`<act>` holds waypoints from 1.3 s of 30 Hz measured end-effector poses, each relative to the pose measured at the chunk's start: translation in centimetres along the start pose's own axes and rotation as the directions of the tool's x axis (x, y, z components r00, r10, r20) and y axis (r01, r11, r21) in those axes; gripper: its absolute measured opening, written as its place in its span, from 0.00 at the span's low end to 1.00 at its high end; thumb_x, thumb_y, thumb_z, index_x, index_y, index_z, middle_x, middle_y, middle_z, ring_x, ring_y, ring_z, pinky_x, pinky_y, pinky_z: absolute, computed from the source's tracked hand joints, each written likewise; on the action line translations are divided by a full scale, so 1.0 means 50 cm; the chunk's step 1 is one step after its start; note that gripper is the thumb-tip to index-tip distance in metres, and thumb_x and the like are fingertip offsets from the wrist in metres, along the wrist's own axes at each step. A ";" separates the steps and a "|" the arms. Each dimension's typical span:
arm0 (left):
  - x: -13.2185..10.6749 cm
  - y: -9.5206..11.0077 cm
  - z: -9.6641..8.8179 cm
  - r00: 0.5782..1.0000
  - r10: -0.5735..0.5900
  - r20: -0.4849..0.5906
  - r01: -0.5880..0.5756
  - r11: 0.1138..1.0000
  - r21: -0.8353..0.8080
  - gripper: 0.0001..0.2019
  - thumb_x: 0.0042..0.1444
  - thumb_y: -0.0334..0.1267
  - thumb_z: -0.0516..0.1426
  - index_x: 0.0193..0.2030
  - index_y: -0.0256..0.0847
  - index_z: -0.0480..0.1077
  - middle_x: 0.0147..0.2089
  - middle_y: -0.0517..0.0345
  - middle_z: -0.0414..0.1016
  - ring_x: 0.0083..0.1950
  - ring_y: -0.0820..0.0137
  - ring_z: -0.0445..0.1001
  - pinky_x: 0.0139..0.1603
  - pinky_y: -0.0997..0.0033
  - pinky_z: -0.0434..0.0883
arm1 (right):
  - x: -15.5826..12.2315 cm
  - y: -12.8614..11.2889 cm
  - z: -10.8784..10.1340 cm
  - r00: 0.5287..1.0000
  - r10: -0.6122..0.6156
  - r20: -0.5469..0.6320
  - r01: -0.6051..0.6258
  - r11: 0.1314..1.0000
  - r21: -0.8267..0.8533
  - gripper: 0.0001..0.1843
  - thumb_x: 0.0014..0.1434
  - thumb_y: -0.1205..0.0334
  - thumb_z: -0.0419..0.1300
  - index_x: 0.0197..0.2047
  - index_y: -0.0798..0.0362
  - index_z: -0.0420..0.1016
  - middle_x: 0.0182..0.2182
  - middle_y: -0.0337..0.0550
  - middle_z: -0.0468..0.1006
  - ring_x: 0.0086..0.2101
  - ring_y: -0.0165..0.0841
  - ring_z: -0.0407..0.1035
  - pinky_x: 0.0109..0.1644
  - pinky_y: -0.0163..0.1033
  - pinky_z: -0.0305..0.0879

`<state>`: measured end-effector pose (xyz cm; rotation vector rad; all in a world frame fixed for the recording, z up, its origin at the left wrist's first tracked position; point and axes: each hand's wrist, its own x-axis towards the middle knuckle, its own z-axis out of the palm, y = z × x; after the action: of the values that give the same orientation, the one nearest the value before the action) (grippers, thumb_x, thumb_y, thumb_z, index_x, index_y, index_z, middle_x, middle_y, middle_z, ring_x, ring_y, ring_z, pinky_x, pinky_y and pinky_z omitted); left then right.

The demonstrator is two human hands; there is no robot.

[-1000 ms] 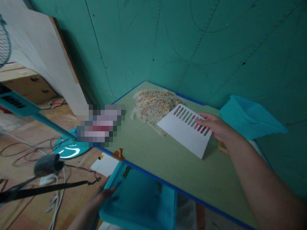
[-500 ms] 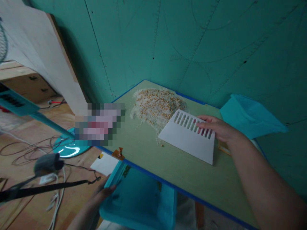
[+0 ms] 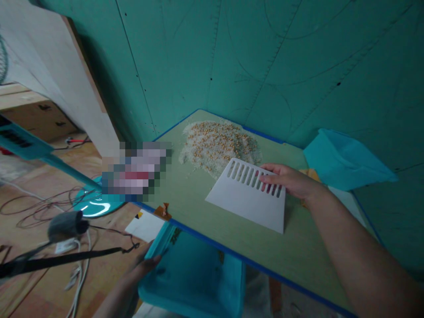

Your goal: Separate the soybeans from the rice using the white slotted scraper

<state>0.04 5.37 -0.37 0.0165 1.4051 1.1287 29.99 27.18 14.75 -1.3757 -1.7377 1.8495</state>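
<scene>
Plainly, from the head view, my right hand (image 3: 291,182) grips a thin, flat white scraper (image 3: 247,205), smooth and flaring from its slotted edge to a wide straight one, my thumb on top and my other fingers showing through the rounded slots. Just beyond it on the pale green, blue-edged table (image 3: 192,198) lies the heap (image 3: 218,139), a low spread of fine whitish grains strewn with round, tan beads. Compared with half a second ago, the scraper sits farther left and closer to the near edge, hiding the little trail of grains that ran out below the heap; my left hand (image 3: 144,267) stays where it was. Those left fingers are closed over the side rim of a glossy turquoise tray (image 3: 185,304), thumb inside, its far side tucked under the table edge. A few dark greenish patches show near the tray's far corners, though I cannot tell what they are. Right of the heap, near my right wrist, rests a creased turquoise bag (image 3: 346,161), whose contents I cannot see.
</scene>
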 end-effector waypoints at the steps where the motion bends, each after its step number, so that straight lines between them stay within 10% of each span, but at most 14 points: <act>1: 0.000 0.002 -0.002 0.999 -0.033 -0.006 0.033 0.999 0.007 0.31 0.12 0.38 0.71 0.32 0.41 0.72 0.26 0.57 0.82 0.38 0.47 0.77 0.29 0.61 0.76 | -0.002 -0.003 0.004 1.000 -0.004 0.012 0.004 1.000 -0.014 0.17 0.46 0.57 0.64 0.37 0.53 0.67 0.21 0.35 0.75 0.20 0.25 0.68 0.22 0.28 0.62; 4: -0.004 0.009 -0.003 0.997 -0.074 0.002 0.074 0.997 0.028 0.38 0.10 0.40 0.71 0.38 0.40 0.68 0.28 0.56 0.82 0.38 0.47 0.77 0.30 0.60 0.76 | -0.008 -0.010 0.011 1.000 -0.013 0.017 0.014 0.999 -0.033 0.16 0.46 0.57 0.64 0.37 0.53 0.68 0.21 0.35 0.75 0.20 0.25 0.68 0.22 0.28 0.62; 9: -0.014 0.014 0.004 0.997 -0.005 0.075 0.003 0.999 0.038 0.23 0.12 0.40 0.71 0.19 0.45 0.66 0.22 0.59 0.81 0.32 0.51 0.78 0.29 0.62 0.76 | -0.006 -0.019 0.015 0.972 -0.137 -0.192 0.151 0.987 0.057 0.14 0.46 0.59 0.63 0.38 0.51 0.69 0.23 0.35 0.76 0.20 0.26 0.69 0.23 0.30 0.64; 15: -0.026 -0.013 0.023 0.986 0.160 -0.042 -0.161 0.987 -0.012 0.23 0.18 0.45 0.70 0.27 0.44 0.73 0.23 0.56 0.81 0.27 0.52 0.78 0.22 0.63 0.75 | -0.013 -0.034 0.023 0.885 -0.304 -0.353 0.312 0.949 -0.035 0.16 0.49 0.58 0.61 0.42 0.49 0.69 0.29 0.38 0.77 0.25 0.30 0.71 0.26 0.35 0.68; 20: -0.037 -0.010 0.042 0.978 0.204 -0.052 -0.206 0.978 -0.032 0.17 0.12 0.46 0.70 0.10 0.44 0.67 0.10 0.63 0.72 0.19 0.61 0.74 0.18 0.68 0.74 | -0.048 -0.056 0.050 0.722 -0.563 -0.402 0.413 0.817 -0.402 0.17 0.51 0.58 0.60 0.45 0.48 0.70 0.35 0.40 0.77 0.31 0.33 0.72 0.32 0.39 0.68; 24: -0.046 0.000 0.046 0.979 0.200 -0.035 -0.201 0.978 -0.047 0.21 0.13 0.45 0.70 0.20 0.43 0.74 0.16 0.61 0.77 0.22 0.58 0.76 0.19 0.68 0.74 | -0.059 -0.094 0.077 0.623 -0.697 -0.354 0.412 0.678 -0.609 0.13 0.52 0.59 0.58 0.42 0.49 0.73 0.37 0.40 0.77 0.34 0.34 0.71 0.35 0.39 0.68; 29: -0.043 0.011 0.022 0.996 0.090 -0.018 -0.089 0.996 0.018 0.27 0.22 0.42 0.69 0.36 0.42 0.73 0.32 0.52 0.82 0.36 0.50 0.78 0.26 0.66 0.75 | -0.030 -0.162 0.084 0.637 -0.719 -0.278 0.457 0.643 -0.614 0.12 0.51 0.58 0.59 0.40 0.48 0.73 0.35 0.39 0.77 0.33 0.34 0.71 0.34 0.37 0.67; 34: -0.018 -0.003 0.003 0.962 0.270 -0.038 -0.267 0.961 0.072 0.23 0.17 0.45 0.69 0.28 0.43 0.75 0.32 0.52 0.82 0.39 0.46 0.76 0.32 0.62 0.75 | 0.018 -0.163 0.084 0.705 -0.658 -0.264 0.470 0.713 -0.521 0.13 0.51 0.57 0.58 0.41 0.49 0.72 0.34 0.40 0.76 0.32 0.34 0.71 0.33 0.38 0.67; 39: 0.001 -0.014 0.011 0.981 0.192 0.000 -0.192 0.978 0.076 0.17 0.23 0.46 0.67 0.26 0.45 0.75 0.31 0.54 0.82 0.40 0.42 0.75 0.39 0.51 0.74 | 0.036 -0.125 0.084 0.794 -0.555 -0.248 0.393 0.780 -0.486 0.13 0.51 0.59 0.58 0.41 0.51 0.71 0.35 0.42 0.76 0.32 0.34 0.70 0.33 0.38 0.66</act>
<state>0.87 5.33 -0.69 0.2066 1.4763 1.2339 23.38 27.41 18.74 -1.1500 -2.0786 0.8990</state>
